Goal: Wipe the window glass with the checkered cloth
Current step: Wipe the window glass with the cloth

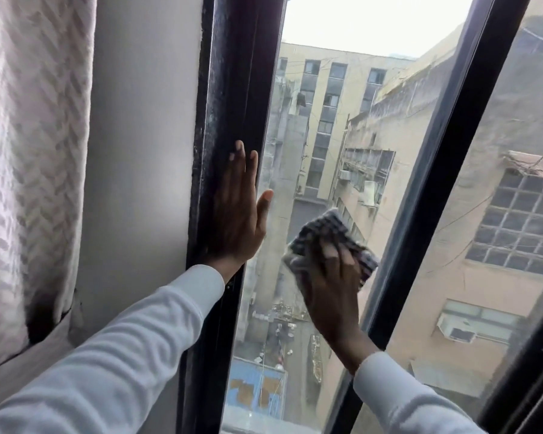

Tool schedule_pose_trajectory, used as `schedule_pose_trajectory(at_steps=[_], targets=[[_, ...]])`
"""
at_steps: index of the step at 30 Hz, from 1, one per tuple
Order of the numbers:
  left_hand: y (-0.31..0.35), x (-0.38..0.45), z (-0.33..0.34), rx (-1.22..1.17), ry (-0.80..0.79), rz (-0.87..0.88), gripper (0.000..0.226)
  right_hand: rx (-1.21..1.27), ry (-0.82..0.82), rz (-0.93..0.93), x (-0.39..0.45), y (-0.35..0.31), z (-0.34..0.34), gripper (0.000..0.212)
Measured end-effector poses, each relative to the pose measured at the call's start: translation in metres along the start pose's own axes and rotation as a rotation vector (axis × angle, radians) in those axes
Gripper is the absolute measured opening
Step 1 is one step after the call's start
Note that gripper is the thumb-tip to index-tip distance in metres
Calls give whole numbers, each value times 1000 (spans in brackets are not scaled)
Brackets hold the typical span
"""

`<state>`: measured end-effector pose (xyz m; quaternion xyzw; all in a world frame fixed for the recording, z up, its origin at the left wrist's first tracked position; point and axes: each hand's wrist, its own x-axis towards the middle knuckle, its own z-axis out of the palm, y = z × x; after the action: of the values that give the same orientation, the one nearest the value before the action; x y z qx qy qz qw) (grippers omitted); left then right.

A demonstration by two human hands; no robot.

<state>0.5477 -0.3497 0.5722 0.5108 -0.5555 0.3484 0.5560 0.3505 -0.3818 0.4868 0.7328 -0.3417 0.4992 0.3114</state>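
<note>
Right hand, fingers spread, pressing checkered cloth flat against window glass at centre frame. Left hand, open-palmed, braced on dark window frame. Curtain far left.

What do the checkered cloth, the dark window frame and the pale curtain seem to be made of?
Grey checkered cloth: soft woven fabric, since it bunches under the right hand.
Dark window frame: probably painted metal, smooth and slightly glossy, speckled with dust.
Pale curtain: textured fabric with a raised zigzag weave, hanging in folds.
</note>
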Motion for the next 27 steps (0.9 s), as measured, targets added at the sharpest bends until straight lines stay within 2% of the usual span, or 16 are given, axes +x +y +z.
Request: schedule_pose_trajectory(at_steps=[2, 3, 4, 7, 8, 11, 12, 14, 16, 17, 20, 21, 22, 23, 25, 27], targets=[[-2, -1, 0, 3, 6, 9, 68, -61, -75, -319, 2, 0, 5, 67], [-4, -2, 2, -10, 5, 14, 68, -87, -53, -377, 26, 5, 7, 66], [-6, -2, 3, -23, 9, 20, 68, -94, -1, -342, 49, 11, 12, 64], [-12, -2, 6, -28, 23, 44, 68, 17, 121, 6, 56, 14, 8, 52], [-12, -2, 7, -38, 21, 50, 67, 29, 110, -1, 34, 8, 7, 51], [-13, -2, 9, -39, 48, 47, 66, 37, -23, -397, 23, -4, 0, 52], [-14, -2, 10, -44, 63, 45, 65, 17, -6, -419, 48, 0, -2, 51], [-13, -1, 12, -62, 81, 33, 63, 6, 78, -174, 95, 12, -8, 51], [-10, -1, 11, -83, 76, 17, 62, 61, 88, 104, 95, 16, -21, 51], [-8, -1, 11, -101, 64, 15, 63, 68, 54, 105, 74, 14, -22, 49], [-6, -1, 5, -123, 42, 25, 70, 24, -161, -425, 24, -4, -27, 38], [-6, -1, 4, -135, 34, 30, 73, 32, -188, -545, 36, -1, -26, 39], [-5, -1, 4, -159, 18, 34, 76, 43, -187, -548, 57, 3, -26, 41], [-4, -1, 3, -180, 3, 32, 78, 65, -155, -468, 79, 8, -27, 42], [-4, -1, 0, -201, -33, 18, 84, 116, -73, -150, 102, 22, -33, 41], [1, -1, -4, -213, -77, -18, 90, 113, -74, 16, 73, 31, -37, 45]])
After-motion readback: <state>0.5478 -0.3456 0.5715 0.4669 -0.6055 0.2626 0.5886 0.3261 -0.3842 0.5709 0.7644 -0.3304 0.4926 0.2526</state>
